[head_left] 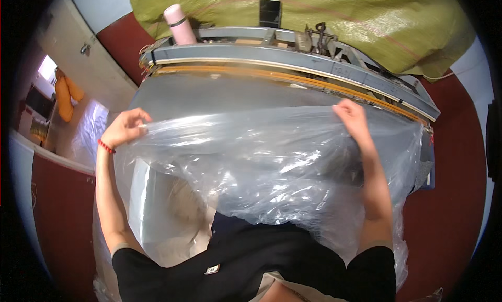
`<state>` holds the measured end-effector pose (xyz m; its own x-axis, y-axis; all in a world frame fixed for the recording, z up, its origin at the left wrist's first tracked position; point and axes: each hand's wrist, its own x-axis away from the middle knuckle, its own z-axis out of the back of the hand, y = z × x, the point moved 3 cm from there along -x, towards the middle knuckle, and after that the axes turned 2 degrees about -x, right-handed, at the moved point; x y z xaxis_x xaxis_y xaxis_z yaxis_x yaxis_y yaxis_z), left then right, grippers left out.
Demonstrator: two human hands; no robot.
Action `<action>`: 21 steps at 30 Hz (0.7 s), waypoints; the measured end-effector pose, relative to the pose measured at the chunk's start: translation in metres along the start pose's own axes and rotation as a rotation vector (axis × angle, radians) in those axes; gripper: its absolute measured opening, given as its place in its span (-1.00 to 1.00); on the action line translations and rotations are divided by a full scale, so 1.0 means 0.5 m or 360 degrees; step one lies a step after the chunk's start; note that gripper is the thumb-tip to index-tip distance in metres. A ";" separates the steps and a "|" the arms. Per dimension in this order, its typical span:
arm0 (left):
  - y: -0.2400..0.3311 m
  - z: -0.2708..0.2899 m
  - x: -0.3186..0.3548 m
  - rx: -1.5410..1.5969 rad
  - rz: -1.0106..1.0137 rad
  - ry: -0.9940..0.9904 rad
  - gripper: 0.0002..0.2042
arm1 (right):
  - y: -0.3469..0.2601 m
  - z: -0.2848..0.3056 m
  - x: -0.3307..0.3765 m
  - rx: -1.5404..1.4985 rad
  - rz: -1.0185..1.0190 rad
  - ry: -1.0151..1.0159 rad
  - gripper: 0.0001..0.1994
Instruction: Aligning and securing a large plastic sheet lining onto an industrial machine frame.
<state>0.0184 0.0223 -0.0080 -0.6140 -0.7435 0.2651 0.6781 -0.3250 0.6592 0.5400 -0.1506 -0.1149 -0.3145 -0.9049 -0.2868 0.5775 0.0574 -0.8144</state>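
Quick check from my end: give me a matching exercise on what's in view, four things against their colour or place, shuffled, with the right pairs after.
Things:
1. bottle
2. plastic sheet
3. bracelet
4. sack

Descriptions:
A. red, on the left wrist
B. clear and crinkled, pinched at its top edge by the left hand and right hand
C. yellow-green, lying behind the grey metal frame
D. pink, standing at the frame's far left end

Pairs: 1-D, 2-B, 3-A, 4-C
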 end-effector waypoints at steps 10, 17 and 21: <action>0.053 -0.077 -0.078 -0.0688 -0.0774 0.1489 -0.83 | 0.140 0.301 0.242 0.0637 -0.0319 0.0591 -0.80; 0.025 -0.368 0.003 -0.1056 -0.0602 0.0388 -0.41 | 0.276 0.544 0.454 0.0833 -0.0491 0.0832 -0.79; 0.068 -0.372 0.037 -0.0884 -0.0749 0.0436 -0.56 | 0.301 0.597 0.485 0.1064 -0.0592 0.0835 -0.75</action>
<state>0.1052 -0.1111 -0.1115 -0.8148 -0.5490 -0.1861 0.5182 -0.8337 0.1906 0.7756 -0.4874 -0.1566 -0.7732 -0.5004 -0.3896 0.6341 -0.6011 -0.4863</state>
